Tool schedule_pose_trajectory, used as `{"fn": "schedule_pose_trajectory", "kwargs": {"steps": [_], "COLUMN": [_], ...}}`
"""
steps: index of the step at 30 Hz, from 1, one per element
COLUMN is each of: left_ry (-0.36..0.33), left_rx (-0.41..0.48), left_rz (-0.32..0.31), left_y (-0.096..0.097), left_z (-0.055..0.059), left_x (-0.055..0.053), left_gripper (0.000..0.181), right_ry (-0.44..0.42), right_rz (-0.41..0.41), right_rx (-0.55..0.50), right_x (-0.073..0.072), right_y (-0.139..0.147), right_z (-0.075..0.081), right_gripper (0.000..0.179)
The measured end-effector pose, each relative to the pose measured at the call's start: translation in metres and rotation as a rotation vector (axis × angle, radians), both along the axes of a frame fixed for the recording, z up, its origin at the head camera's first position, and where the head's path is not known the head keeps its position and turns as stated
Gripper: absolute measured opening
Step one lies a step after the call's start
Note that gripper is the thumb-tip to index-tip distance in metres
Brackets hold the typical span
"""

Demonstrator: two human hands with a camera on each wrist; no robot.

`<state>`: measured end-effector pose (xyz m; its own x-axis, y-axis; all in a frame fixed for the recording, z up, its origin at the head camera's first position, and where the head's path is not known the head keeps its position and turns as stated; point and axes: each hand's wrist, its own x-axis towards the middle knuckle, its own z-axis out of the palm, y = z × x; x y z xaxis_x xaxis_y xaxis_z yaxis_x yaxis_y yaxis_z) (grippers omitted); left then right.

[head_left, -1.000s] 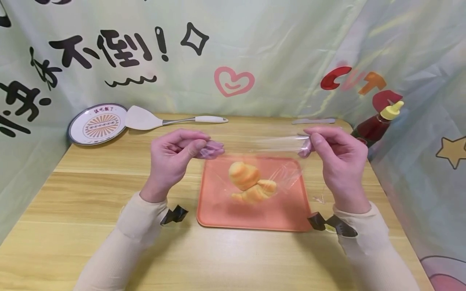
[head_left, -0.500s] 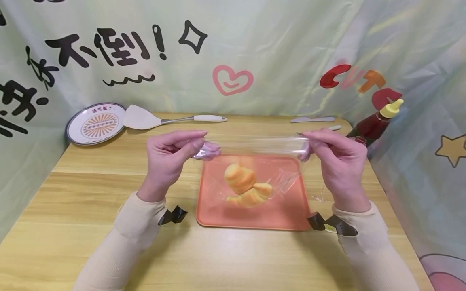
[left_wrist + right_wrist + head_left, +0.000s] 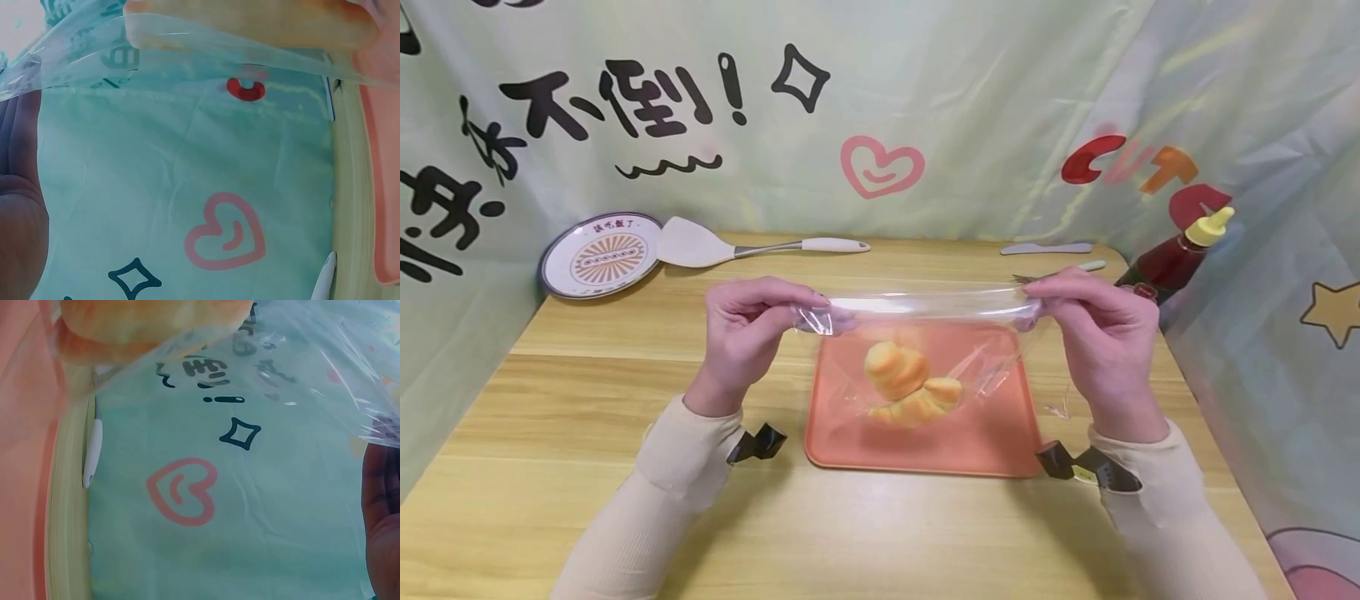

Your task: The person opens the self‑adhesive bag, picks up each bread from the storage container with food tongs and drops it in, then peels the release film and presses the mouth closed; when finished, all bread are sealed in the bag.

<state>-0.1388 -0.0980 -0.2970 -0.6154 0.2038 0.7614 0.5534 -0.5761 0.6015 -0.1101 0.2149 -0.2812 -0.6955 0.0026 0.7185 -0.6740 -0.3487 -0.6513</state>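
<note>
A clear plastic bag [image 3: 925, 307] is stretched sideways between my two hands, its top edge drawn into a smooth band. My left hand [image 3: 737, 346] pinches the left top corner between thumb and fingers. At the other corner, my right hand [image 3: 1105, 354] pinches the film the same way. Two croissant-like bread rolls, an upper one [image 3: 895, 371] and a lower one [image 3: 917, 407], show through the film low in the bag, over an orange tray [image 3: 880, 454]. In the left wrist view a bread roll [image 3: 250, 25] appears behind the film along the top.
Along the back of the table lie a patterned plate [image 3: 606, 258], a white spatula [image 3: 696, 246], a pale knife [image 3: 1045, 248] and a fork [image 3: 1086, 266] partly behind my right hand. A red sauce bottle [image 3: 1168, 262] with a yellow cap stands at the back right.
The bag's top has become flatter and tauter, spanning fully between my hands. My left hand has shifted slightly down. The bread has moved a little left, and the fork shows beyond my right hand.
</note>
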Motion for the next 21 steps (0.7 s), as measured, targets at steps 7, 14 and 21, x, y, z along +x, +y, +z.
{"fn": "schedule_pose_trajectory", "kwargs": {"steps": [7, 14, 21], "left_ry": [0.009, -0.022, -0.012], "left_rx": [-0.017, -0.088, -0.146], "left_rz": [0.037, 0.173, 0.187], "left_y": [0.0020, 0.0023, 0.0025], "left_z": [0.0004, 0.0028, 0.0064], "left_x": [-0.0007, 0.0023, 0.0054], "left_gripper": [0.027, 0.021, 0.016], "right_ry": [0.038, -0.014, -0.023], "right_rz": [0.048, -0.033, -0.069], "right_rx": [0.020, 0.086, 0.064], "right_x": [0.0005, 0.0021, 0.0000], "right_y": [0.0038, 0.0060, 0.0038], "right_z": [-0.0016, -0.0014, 0.0009], "right_gripper": [0.022, 0.015, 0.035]}}
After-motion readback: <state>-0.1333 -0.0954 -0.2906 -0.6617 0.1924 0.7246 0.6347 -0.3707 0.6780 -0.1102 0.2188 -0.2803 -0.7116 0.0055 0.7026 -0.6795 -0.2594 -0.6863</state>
